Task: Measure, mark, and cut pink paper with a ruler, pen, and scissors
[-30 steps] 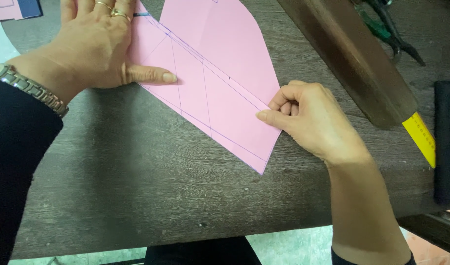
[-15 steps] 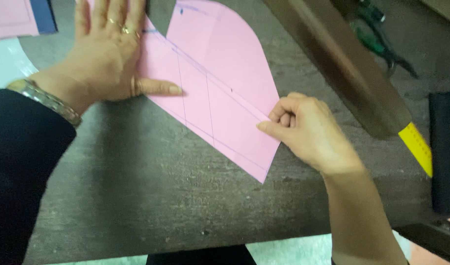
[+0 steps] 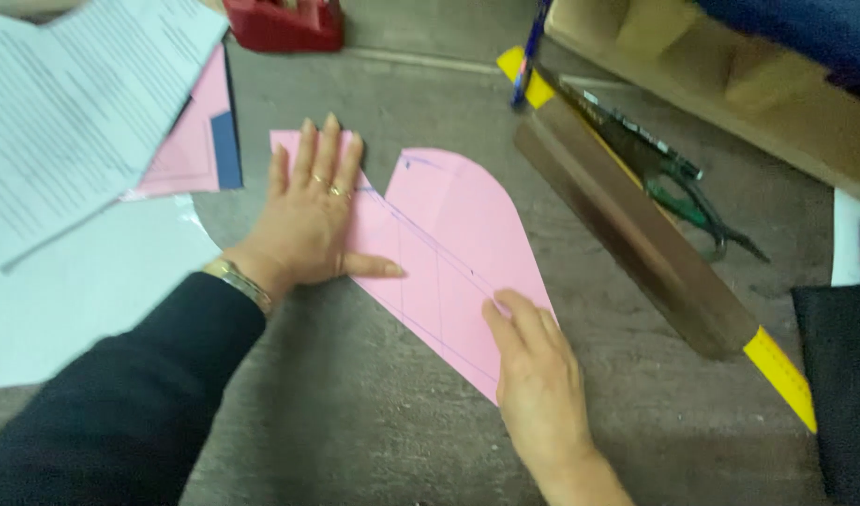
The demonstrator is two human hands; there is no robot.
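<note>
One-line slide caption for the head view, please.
Left hand and right hand press a pink paper pattern flat on a wooden table.

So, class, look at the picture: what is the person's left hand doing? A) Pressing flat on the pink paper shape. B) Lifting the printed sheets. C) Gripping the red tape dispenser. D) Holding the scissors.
A: the left hand lies palm down with fingers spread on the pink paper shape, while the scissors lie untouched off to the right beside the long ruler.

Grey-brown wooden tabletop [image 3: 373, 440], pale wooden ledge [image 3: 692, 84] at back
</note>
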